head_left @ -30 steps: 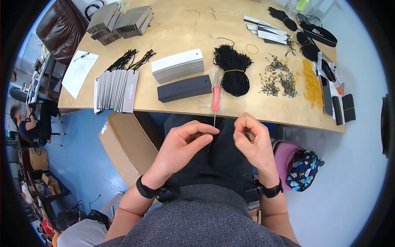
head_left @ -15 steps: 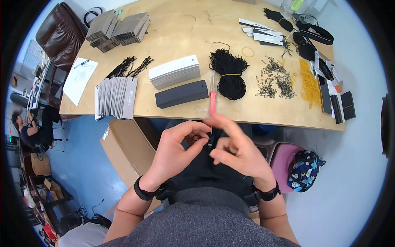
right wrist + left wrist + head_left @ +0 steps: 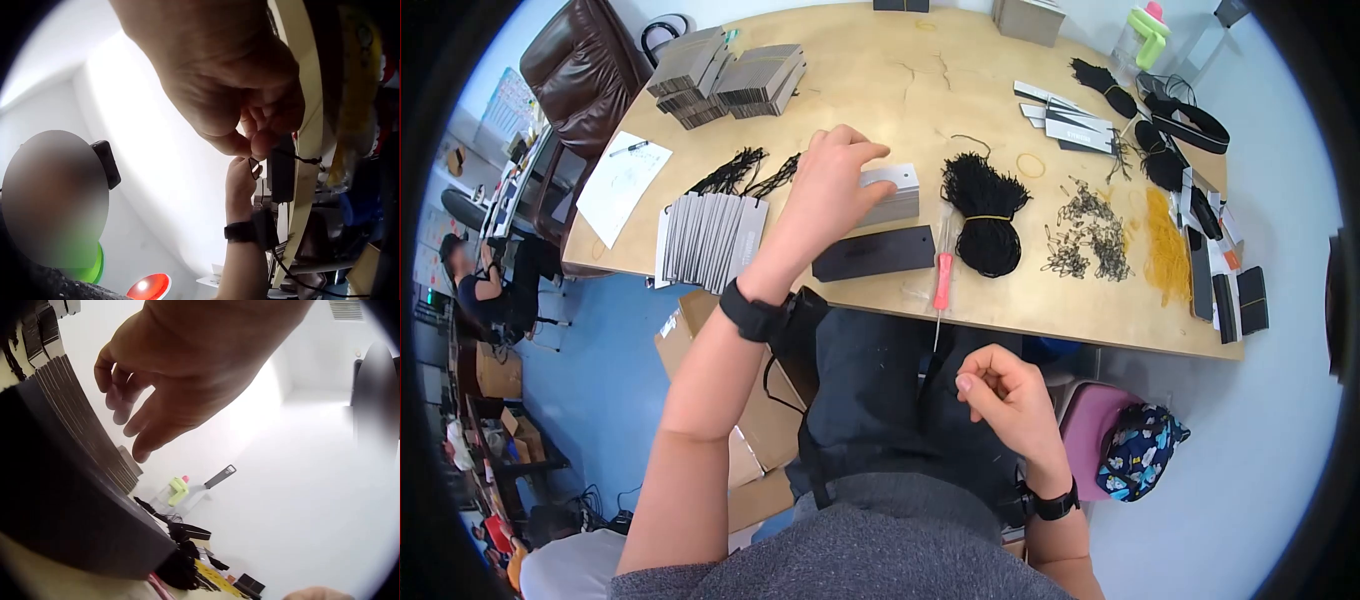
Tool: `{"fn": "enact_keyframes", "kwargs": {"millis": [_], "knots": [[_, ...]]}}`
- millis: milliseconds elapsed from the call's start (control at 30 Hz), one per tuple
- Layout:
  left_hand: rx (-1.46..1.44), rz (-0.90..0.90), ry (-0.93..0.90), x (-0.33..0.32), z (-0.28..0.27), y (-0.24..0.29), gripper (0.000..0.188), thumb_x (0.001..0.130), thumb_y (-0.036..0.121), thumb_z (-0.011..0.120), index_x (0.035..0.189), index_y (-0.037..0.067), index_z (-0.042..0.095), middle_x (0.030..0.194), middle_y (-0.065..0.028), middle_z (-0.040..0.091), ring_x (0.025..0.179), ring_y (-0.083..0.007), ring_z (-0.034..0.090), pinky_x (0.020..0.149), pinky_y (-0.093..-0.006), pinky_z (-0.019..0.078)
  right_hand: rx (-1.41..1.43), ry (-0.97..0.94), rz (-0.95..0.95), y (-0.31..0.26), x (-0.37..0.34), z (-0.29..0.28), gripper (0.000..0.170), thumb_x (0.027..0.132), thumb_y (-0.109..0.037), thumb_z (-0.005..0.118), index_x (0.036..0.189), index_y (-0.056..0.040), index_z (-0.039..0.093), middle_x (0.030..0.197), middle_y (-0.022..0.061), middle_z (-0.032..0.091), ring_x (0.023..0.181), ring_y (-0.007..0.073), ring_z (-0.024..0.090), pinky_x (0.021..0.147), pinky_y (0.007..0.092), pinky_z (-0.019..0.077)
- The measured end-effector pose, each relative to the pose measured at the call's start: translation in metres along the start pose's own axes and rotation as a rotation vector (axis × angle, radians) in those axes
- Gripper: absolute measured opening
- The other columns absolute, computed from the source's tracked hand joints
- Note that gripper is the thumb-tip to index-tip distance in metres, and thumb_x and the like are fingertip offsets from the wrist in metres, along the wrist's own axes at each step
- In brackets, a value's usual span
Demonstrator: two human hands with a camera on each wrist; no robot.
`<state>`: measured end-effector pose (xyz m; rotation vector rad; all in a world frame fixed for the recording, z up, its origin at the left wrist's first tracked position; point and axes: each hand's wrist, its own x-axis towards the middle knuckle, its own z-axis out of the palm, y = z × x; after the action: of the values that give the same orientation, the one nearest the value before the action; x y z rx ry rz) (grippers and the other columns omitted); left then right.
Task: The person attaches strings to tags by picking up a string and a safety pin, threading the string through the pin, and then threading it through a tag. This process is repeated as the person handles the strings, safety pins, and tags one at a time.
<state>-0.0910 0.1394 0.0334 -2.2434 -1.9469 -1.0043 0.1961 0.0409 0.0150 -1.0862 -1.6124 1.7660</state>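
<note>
My left hand [image 3: 832, 190] is over the stack of white tags [image 3: 897, 190], hiding part of it. Its fingers are spread and relaxed, with nothing between them. A stack of dark tags [image 3: 873, 253] lies just in front. Over the lap, my right hand [image 3: 1012, 402] pinches a thin black cord [image 3: 301, 158] between thumb and fingers; a small dark loop [image 3: 254, 167] shows at the fingertips in the right wrist view. A red-handled tool [image 3: 943, 280] lies at the table edge, its thin metal shaft pointing toward the lap.
Strung grey tags [image 3: 710, 238] lie left on the table [image 3: 870, 100]. Right of centre are a bundle of black cords [image 3: 988, 225], a pile of small dark pins [image 3: 1090, 235] and yellow rubber bands [image 3: 1165, 245]. A cardboard box [image 3: 745, 460] stands below; a person sits at far left.
The left hand has gone from the lap up over the white tag stack. The right hand first crossed to the tool's shaft, then drew back to the right. The head view has shifted.
</note>
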Motion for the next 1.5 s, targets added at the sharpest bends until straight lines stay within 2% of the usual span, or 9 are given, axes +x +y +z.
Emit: {"fn": "enact_keyframes", "kwargs": {"millis": [33, 167, 267, 333, 467, 533, 867, 1033, 1500], "knots": [[0.050, -0.052, -0.119, 0.006, 0.001, -0.005, 0.031, 0.077, 0.020, 0.076, 0.105, 0.005, 0.073, 0.105, -0.0140, 0.065, 0.102, -0.0314, 0.060, 0.089, -0.0386, 0.0479, -0.005, 0.007, -0.001, 0.000, -0.002, 0.001, 0.011, 0.095, -0.010, 0.063, 0.094, 0.0002, 0.060, 0.075, -0.0009, 0.060, 0.062, 0.0030, 0.053, 0.055, 0.0184, 0.0441], [0.017, -0.123, -0.171, 0.010, -0.002, -0.003, 0.030, 0.076, 0.020, 0.076, 0.102, 0.004, 0.074, 0.102, -0.0137, 0.067, 0.098, -0.0312, 0.062, 0.088, -0.0393, 0.0481, -0.025, 0.020, -0.007, 0.005, -0.008, 0.000, 0.009, 0.094, -0.008, 0.064, 0.093, -0.0005, 0.060, 0.075, -0.0011, 0.059, 0.061, 0.0037, 0.054, 0.055, 0.0188, 0.0438], [0.056, -0.031, -0.037, 0.002, -0.009, 0.002, 0.028, 0.076, 0.020, 0.075, 0.098, 0.003, 0.074, 0.096, -0.0128, 0.068, 0.092, -0.0308, 0.064, 0.085, -0.0402, 0.0484, -0.044, 0.006, -0.006, 0.009, -0.009, 0.001, 0.008, 0.094, -0.008, 0.064, 0.093, -0.0009, 0.060, 0.075, -0.0011, 0.059, 0.061, 0.0039, 0.054, 0.055, 0.0191, 0.0435], [0.049, 0.014, 0.034, -0.005, -0.017, 0.013, 0.027, 0.073, 0.023, 0.077, 0.094, 0.005, 0.074, 0.094, -0.0094, 0.067, 0.089, -0.0275, 0.062, 0.084, -0.0399, 0.0423, -0.047, 0.004, -0.009, 0.010, -0.008, 0.001, 0.008, 0.094, -0.008, 0.064, 0.093, -0.0011, 0.060, 0.075, -0.0011, 0.060, 0.062, 0.0039, 0.055, 0.055, 0.0192, 0.0433], [0.023, 0.035, 0.046, -0.017, -0.020, 0.022, 0.026, 0.071, 0.021, 0.077, 0.092, 0.005, 0.074, 0.091, -0.0087, 0.066, 0.089, -0.0265, 0.062, 0.082, -0.0400, 0.0424, -0.042, -0.017, -0.034, 0.014, -0.006, 0.003, 0.007, 0.093, -0.007, 0.064, 0.093, -0.0010, 0.061, 0.077, -0.0001, 0.061, 0.063, 0.0041, 0.055, 0.057, 0.0191, 0.0443], [-0.006, 0.107, -0.015, -0.023, -0.020, 0.027, 0.026, 0.070, 0.013, 0.077, 0.093, 0.003, 0.072, 0.089, -0.0109, 0.067, 0.085, -0.0300, 0.063, 0.075, -0.0384, 0.0484, -0.054, -0.022, -0.047, 0.015, -0.006, 0.003, 0.007, 0.093, -0.007, 0.064, 0.092, -0.0009, 0.060, 0.079, 0.0005, 0.061, 0.064, 0.0041, 0.056, 0.057, 0.0186, 0.0456], [-0.067, 0.109, -0.098, -0.043, 0.000, 0.032, 0.028, 0.071, 0.013, 0.078, 0.095, 0.002, 0.072, 0.089, -0.0116, 0.065, 0.088, -0.0308, 0.061, 0.080, -0.0389, 0.0498, -0.040, 0.004, -0.035, 0.018, -0.010, 0.002, 0.009, 0.092, -0.008, 0.066, 0.093, -0.0010, 0.062, 0.076, 0.0003, 0.061, 0.064, 0.0055, 0.054, 0.058, 0.0215, 0.0433], [-0.171, -0.024, -0.176, -0.042, 0.002, 0.028, 0.028, 0.071, 0.013, 0.078, 0.096, 0.001, 0.071, 0.092, -0.0115, 0.066, 0.091, -0.0292, 0.062, 0.081, -0.0371, 0.0500, -0.026, 0.003, -0.030, 0.019, -0.010, 0.003, 0.008, 0.091, -0.008, 0.066, 0.093, -0.0012, 0.062, 0.076, 0.0005, 0.061, 0.064, 0.0057, 0.054, 0.058, 0.0216, 0.0432], [-0.162, 0.021, -0.104, -0.044, 0.002, 0.028, 0.028, 0.070, 0.014, 0.078, 0.094, 0.001, 0.071, 0.093, -0.0116, 0.067, 0.091, -0.0293, 0.063, 0.082, -0.0368, 0.0498, -0.042, -0.010, -0.041, 0.026, -0.011, 0.005, 0.009, 0.092, -0.009, 0.066, 0.094, -0.0012, 0.062, 0.077, 0.0003, 0.061, 0.064, 0.0058, 0.053, 0.059, 0.0221, 0.0437]]}}
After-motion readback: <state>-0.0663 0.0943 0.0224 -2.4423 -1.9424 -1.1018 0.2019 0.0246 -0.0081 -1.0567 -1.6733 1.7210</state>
